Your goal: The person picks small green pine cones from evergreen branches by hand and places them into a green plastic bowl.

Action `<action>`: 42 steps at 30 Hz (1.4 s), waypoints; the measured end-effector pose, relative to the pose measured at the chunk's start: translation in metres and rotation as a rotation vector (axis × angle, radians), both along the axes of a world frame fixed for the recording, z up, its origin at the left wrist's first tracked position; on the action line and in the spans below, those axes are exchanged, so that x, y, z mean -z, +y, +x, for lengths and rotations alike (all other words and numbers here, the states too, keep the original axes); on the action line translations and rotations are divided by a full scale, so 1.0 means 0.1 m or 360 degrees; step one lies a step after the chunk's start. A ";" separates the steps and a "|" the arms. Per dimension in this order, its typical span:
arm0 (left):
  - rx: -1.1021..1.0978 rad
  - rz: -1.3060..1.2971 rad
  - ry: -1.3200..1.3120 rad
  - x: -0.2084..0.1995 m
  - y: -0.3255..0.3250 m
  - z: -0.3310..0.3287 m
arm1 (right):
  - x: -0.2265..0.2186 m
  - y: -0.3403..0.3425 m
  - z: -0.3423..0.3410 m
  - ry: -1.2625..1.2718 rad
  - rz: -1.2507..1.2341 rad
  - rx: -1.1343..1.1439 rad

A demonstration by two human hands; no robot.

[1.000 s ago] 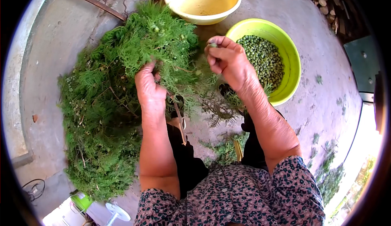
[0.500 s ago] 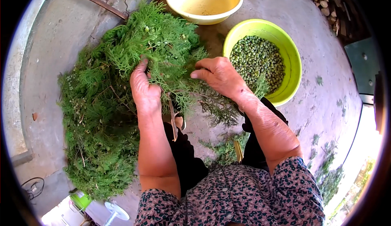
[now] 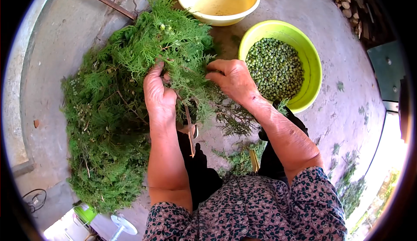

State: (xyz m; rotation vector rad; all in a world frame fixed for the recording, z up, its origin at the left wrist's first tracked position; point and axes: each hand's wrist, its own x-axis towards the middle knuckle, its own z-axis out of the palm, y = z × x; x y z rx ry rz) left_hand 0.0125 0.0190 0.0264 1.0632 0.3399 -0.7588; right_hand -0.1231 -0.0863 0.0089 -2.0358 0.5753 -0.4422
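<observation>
My left hand (image 3: 159,92) is closed around the stem of a leafy evergreen branch (image 3: 173,39), which looks like cypress; its bare woody end hangs down below my wrist. A few pale green cones show among its leaves. My right hand (image 3: 236,81) has its fingers curled in at the branch's right edge, and what is between the fingertips is hidden. Just beyond my right hand stands a lime-green basin (image 3: 313,67), partly filled with small round green cones (image 3: 276,67).
A big heap of cut evergreen branches (image 3: 104,158) lies on the left. A pale yellow basin (image 3: 217,20) stands at the far side. Loose sprigs (image 3: 243,160) lie on the floor between my legs. Stacked firewood (image 3: 346,4) is at the far right.
My left hand has moved slightly right with the branch. My right hand's fingertips now meet the branch's foliage, and a sprig near the lime-green basin's near edge shows less.
</observation>
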 end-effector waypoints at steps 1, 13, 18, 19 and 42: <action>0.0000 0.0000 0.0001 0.01 0.00 0.01 | 0.02 0.00 0.00 -0.0092 -0.0031 0.0085; 0.0353 0.0155 -0.0240 0.03 -0.02 -0.12 | -0.12 -0.12 0.00 -0.0454 -0.0163 0.0614; 0.0326 -0.0007 0.0031 0.13 0.02 0.00 | -0.17 -0.44 -0.13 -0.0653 0.0593 0.1006; 0.0303 -0.0118 0.0163 0.14 0.04 0.04 | -0.23 -0.49 -0.17 -0.0877 0.1056 0.0971; 0.0321 0.0069 0.0247 0.07 -0.10 -0.20 | -0.08 0.06 -0.01 -0.0638 0.0497 0.0122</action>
